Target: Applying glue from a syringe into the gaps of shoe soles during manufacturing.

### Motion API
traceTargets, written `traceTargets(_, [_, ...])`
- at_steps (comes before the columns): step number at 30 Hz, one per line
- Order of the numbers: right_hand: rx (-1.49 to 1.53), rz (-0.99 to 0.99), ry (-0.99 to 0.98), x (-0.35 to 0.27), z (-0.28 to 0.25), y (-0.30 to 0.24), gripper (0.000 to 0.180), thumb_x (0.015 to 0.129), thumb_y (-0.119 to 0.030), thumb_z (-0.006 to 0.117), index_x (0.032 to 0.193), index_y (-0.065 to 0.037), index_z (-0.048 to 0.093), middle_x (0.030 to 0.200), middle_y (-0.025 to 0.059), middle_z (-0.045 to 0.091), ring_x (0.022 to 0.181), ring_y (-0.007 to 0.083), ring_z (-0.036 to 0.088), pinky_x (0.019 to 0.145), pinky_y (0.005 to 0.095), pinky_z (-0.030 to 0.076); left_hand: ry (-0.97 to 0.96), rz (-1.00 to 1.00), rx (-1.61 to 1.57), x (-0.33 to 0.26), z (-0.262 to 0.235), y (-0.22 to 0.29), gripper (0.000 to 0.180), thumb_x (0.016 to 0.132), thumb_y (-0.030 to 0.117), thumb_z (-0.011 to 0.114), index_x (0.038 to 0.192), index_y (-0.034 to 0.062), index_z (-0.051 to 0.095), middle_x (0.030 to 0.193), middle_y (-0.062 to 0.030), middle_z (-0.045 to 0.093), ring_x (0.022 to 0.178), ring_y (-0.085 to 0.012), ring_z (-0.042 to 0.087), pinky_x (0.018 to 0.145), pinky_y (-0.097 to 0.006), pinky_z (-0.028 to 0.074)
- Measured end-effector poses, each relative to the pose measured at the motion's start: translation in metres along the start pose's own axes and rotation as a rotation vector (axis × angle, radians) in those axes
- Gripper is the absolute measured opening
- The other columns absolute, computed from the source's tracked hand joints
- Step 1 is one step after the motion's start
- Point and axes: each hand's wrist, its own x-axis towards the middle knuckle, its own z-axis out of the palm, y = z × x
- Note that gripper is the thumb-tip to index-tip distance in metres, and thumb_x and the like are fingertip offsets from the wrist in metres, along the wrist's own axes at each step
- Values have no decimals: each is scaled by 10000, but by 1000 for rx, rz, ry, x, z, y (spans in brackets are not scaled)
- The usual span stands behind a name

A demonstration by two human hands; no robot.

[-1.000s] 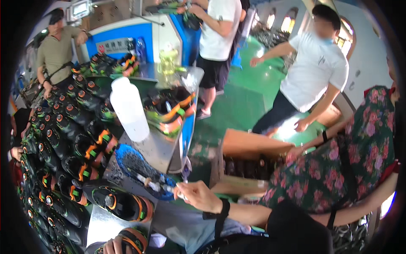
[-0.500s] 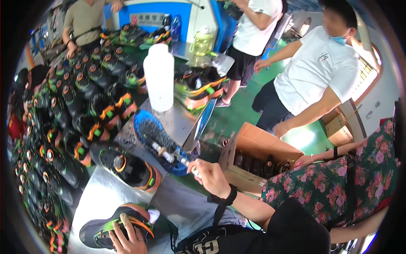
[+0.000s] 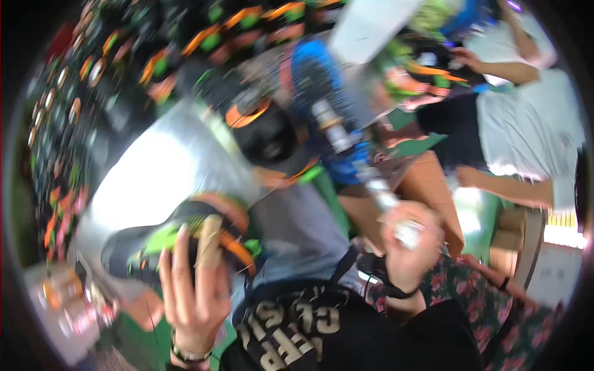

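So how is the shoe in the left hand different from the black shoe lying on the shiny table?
The black, green and orange shoe is gripped by the left hand, fingers curled over its opening; the black shoe with an orange collar lies untouched on the shiny metal table. The held one shows bright green patches; the lying one looks mostly black. Both are sporty shoes with orange trim, and both are blurred.

Blk wristband [image 3: 396, 290], bracelet [image 3: 189, 354], lettered blk apron [image 3: 297, 321].
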Motion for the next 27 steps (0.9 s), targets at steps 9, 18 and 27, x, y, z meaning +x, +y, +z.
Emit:
traceTargets(9, [1106, -151, -475, -19, 44, -5, 715, 982, -508, 198, 665, -63, 658, 504, 26, 561, 332, 190, 461, 339, 315, 378, 89, -111, 8, -25, 0, 16, 242, 901, 197, 481, 1003, 99, 677, 1067, 77, 625, 1003, -231, 659, 808, -432, 546])
traceTargets(18, [981, 102, -661, -11, 55, -12, 787, 956, -596, 156, 624, -71, 639, 496, 19, 544, 392, 177, 392, 406, 301, 294, 120, 49, 137, -35, 7, 19, 215, 889, 123, 507, 984, 82, 696, 1055, 9, 559, 1008, -285, 646, 804, -457, 555])
traceTargets(27, [961, 132, -673, -9, 62, -14, 778, 966, -574, 143, 613, -75, 624, 482, 27, 520, 390, 182, 412, 402, 304, 298, 178, 140, 244, -36, 15, 10, 156, 908, 161, 543, 1026, 182, 642, 1060, 91, 590, 946, -144, 673, 684, -371, 577])
